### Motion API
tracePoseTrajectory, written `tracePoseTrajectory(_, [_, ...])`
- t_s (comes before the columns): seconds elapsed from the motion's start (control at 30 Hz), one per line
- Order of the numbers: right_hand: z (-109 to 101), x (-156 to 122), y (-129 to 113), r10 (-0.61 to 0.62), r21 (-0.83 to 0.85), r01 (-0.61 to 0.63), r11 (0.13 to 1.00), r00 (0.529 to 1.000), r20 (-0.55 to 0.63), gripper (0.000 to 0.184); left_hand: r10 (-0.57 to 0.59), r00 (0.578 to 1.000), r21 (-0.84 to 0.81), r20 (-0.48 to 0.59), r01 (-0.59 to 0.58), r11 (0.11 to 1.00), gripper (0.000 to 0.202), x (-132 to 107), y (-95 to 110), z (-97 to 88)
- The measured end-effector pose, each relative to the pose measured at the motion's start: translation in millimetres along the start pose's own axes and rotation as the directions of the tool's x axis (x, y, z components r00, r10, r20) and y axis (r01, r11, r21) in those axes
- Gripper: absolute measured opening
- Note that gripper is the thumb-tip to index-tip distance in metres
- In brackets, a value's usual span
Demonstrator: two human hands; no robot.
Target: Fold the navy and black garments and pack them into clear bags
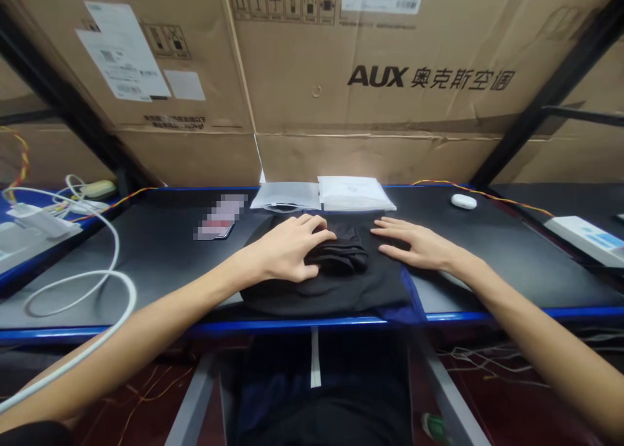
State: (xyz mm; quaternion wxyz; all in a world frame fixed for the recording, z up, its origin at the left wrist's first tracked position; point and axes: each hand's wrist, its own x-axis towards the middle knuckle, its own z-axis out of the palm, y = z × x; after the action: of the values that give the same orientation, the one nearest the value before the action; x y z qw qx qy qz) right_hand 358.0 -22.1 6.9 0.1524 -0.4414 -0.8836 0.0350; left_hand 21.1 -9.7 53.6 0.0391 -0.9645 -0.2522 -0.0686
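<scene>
- A folded black fabric garment (336, 283) lies on the dark table (487, 270), at its blue front edge.
- The left hand (287, 248) rests on it, fingers (319, 231) loosely curled over a bunched fold.
- The right hand (414, 243) lies flat, fingers (390, 228) extended, slightly spread.
- White plastic packets (336, 192) lie just behind.

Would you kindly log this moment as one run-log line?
left hand: flat on black garment | right hand: flat on it | table

Head view — close, looking down at table (146, 264), seemingly.
</scene>
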Motion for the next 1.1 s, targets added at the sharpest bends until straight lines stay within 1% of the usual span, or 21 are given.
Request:
tracePoseTrajectory(0.07, [0,-3,1,0.011,0.032,-0.011,0.999,1.000,0.001,0.046,0.003,1.000,-0.034,0.000,-0.003,0.999,0.055,0,-5,2.1])
tracePoseTrajectory(0.13, [-1,-4,2,0.023,0.064,-0.024,0.998,1.000,0.013,0.047,-0.026,0.999,-0.030,0.021,0.027,0.999,0.044,3,-6,5.0])
tracePoseTrajectory(0.2, [-3,-4,1,0.037,0.097,-0.041,0.994,0.999,0.040,0.050,-0.066,0.997,0.018,0.036,0.065,0.998,0.031,9,-2,5.3])
tracePoseTrajectory(0.27, [-6,-4,1,0.053,0.134,-0.061,0.989,0.997,0.064,0.054,-0.124,0.992,0.068,0.039,0.121,0.990,0.024,18,5,2.0])
tracePoseTrajectory(0.33, [-8,-4,1,0.073,0.166,-0.084,0.983,0.995,0.069,0.057,-0.228,0.974,0.077,0.010,0.226,0.971,0.024,28,12,-3.7])
tracePoseTrajectory(0.4, [-8,-4,3,0.098,0.184,-0.107,0.977,0.994,0.054,0.058,-0.337,0.940,0.037,-0.044,0.339,0.940,0.028,42,18,-8.3])
tracePoseTrajectory(0.47, [-6,-5,6,0.116,0.191,-0.121,0.974,0.993,0.038,0.058,-0.391,0.915,-0.046,-0.098,0.388,0.920,0.032,58,24,-9.2])
tracePoseTrajectory(0.53, [-5,-6,9,0.123,0.199,-0.125,0.972,0.992,0.022,0.055,-0.393,0.910,-0.136,-0.132,0.376,0.917,0.033,74,30,-4.9])
tracePoseTrajectory(0.57, [-5,-7,10,0.120,0.206,-0.120,0.971,0.993,0.012,0.053,-0.385,0.914,-0.169,-0.131,0.362,0.917,0.034,81,33,-1.2])
tracePoseTrajectory(0.63, [-6,-7,11,0.100,0.218,-0.096,0.971,0.995,-0.007,0.048,-0.371,0.926,-0.200,-0.076,0.350,0.915,0.037,91,40,8.0])
tracePoseTrajectory(0.7, [-8,-7,10,0.067,0.226,-0.062,0.972,0.998,-0.013,0.044,-0.347,0.938,-0.220,0.002,0.339,0.915,0.040,94,46,16.4])
tracePoseTrajectory(0.77, [-9,-6,10,0.049,0.218,-0.044,0.975,0.999,-0.020,0.041,-0.325,0.945,-0.273,0.031,0.321,0.907,0.044,91,50,21.1])
tracePoseTrajectory(0.87, [-8,-5,9,0.092,0.170,-0.077,0.982,0.992,-0.082,0.038,-0.298,0.955,-0.388,-0.005,0.273,0.880,0.052,78,48,20.8])
tracePoseTrajectory(1.0, [-6,-2,1,0.226,0.139,-0.200,0.970,0.951,-0.211,0.040,-0.272,0.960,-0.501,-0.066,0.204,0.841,0.041,63,38,18.0])
tracePoseTrajectory(1.1, [-5,1,-10,0.268,0.160,-0.234,0.959,0.934,-0.238,0.046,-0.328,0.940,-0.592,-0.092,0.213,0.778,0.033,58,29,19.5])
